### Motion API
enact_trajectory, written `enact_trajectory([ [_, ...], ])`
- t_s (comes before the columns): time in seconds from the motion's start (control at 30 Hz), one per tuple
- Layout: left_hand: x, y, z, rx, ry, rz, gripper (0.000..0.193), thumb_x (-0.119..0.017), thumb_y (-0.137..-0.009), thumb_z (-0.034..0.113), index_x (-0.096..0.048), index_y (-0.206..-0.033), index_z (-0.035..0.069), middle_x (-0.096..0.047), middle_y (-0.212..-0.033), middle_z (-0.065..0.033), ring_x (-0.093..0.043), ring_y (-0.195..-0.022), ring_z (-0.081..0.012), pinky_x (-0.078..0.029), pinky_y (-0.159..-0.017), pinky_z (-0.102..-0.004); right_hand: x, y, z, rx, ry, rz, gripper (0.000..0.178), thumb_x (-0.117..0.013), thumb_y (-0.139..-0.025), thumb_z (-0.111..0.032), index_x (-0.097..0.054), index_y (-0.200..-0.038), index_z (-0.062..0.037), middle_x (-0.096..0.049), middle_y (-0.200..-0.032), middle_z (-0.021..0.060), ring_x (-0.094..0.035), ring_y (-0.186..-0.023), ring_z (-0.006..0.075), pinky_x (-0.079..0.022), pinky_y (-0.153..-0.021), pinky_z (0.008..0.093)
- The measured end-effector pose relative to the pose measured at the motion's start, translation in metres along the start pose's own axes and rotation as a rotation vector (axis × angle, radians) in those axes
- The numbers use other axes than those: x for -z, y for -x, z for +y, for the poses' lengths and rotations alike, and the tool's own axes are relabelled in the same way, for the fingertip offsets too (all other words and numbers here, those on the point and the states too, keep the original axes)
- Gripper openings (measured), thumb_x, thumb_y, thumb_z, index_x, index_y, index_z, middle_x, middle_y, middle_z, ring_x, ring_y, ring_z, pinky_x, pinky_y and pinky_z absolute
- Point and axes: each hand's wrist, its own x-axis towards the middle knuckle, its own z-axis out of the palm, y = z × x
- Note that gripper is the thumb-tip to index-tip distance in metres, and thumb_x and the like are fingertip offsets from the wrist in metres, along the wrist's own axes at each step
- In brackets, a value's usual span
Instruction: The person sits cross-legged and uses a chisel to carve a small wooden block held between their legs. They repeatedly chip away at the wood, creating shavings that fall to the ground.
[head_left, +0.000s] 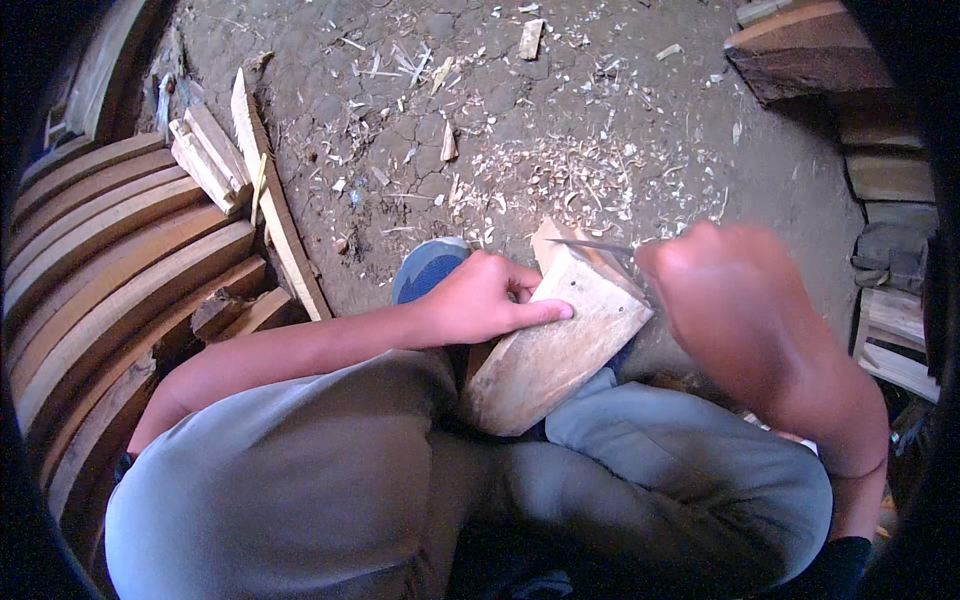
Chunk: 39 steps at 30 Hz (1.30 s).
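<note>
Between my knees stands a pale, wedge-like wooden block (560,350) with two small dark holes near its far end. My left hand (492,298) grips its left side, thumb laid over the top face and fingers curled beneath. In my right hand (705,275), closed in a fist, is a thin, pointed metal blade (600,246); its handle is hidden by the fingers. The blade points left and lies across the block's far end, at or just above a lighter piece of wood (550,245) there. Whether it touches the wood I cannot tell. The right hand is slightly blurred.
Curved wooden planks (130,230) are stacked along the left. Beside them lie a bundle of sticks (210,160) and a long pointed wood strip (275,200). Wood shavings (560,170) litter the dirt floor. More timber (800,50) is piled at the right. A blue shoe (425,270) shows below.
</note>
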Motion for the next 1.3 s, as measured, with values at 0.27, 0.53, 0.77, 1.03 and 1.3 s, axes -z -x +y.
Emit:
enact_trajectory([
  [0.27,-0.004,0.0,-0.003,-0.074,0.052,0.031,0.059,-0.073,-0.093,0.054,-0.069,-0.074,-0.002,-0.059,-0.056,-0.0151,-0.05,-0.049,-0.0178,-0.045,-0.053,-0.0402,0.005,-0.023,-0.016,-0.273,0.173,-0.419,0.011,-0.062,-0.088,-0.011,-0.071,-0.095,-0.0097,-0.063,-0.081,0.0124,-0.064,-0.084,0.0345,-0.049,-0.074,0.0493],
  [0.53,0.008,-0.002,0.009,0.05,-0.054,-0.093,0.053,-0.074,-0.093,0.052,-0.079,-0.095,0.0,-0.073,-0.073,-0.0156,-0.066,-0.064,-0.0141,-0.054,-0.065,-0.037,-0.02,-0.015,0.007,-0.052,0.132,-0.061,0.007,-0.067,-0.089,-0.012,-0.072,-0.094,-0.0086,-0.065,-0.084,0.0126,-0.065,-0.085,0.0345,-0.05,-0.075,0.0476],
  [0.77,0.006,-0.003,0.001,0.04,-0.064,-0.082,0.055,-0.075,-0.092,0.053,-0.079,-0.095,-0.001,-0.073,-0.072,-0.0151,-0.068,-0.065,-0.015,-0.054,-0.064,-0.0367,-0.009,-0.022,-0.009,-0.046,0.182,-0.053,0.011,-0.07,-0.089,-0.015,-0.072,-0.095,-0.0064,-0.063,-0.082,0.0137,-0.063,-0.083,0.0356,-0.049,-0.076,0.0474],
  [1.03,0.007,0.0,0.001,0.041,-0.058,-0.089,0.056,-0.075,-0.092,0.054,-0.079,-0.094,-0.001,-0.074,-0.075,-0.0179,-0.071,-0.068,-0.0186,-0.054,-0.066,-0.0379,-0.007,-0.046,-0.026,-0.278,0.265,-0.395,0.014,-0.067,-0.092,-0.016,-0.076,-0.098,-0.0062,-0.068,-0.082,0.0197,-0.068,-0.083,0.0376,-0.052,-0.076,0.0486],
  [1.3,0.008,0.003,-0.004,0.058,-0.057,-0.064,0.057,-0.074,-0.091,0.056,-0.079,-0.093,-0.001,-0.073,-0.075,-0.0183,-0.072,-0.069,-0.0196,-0.055,-0.066,-0.0386,-0.033,-0.042,-0.001,-0.126,0.222,-0.18,0.017,-0.066,-0.093,-0.019,-0.078,-0.094,-0.0066,-0.07,-0.085,0.0199,-0.069,-0.088,0.0367,-0.053,-0.079,0.0503],
])
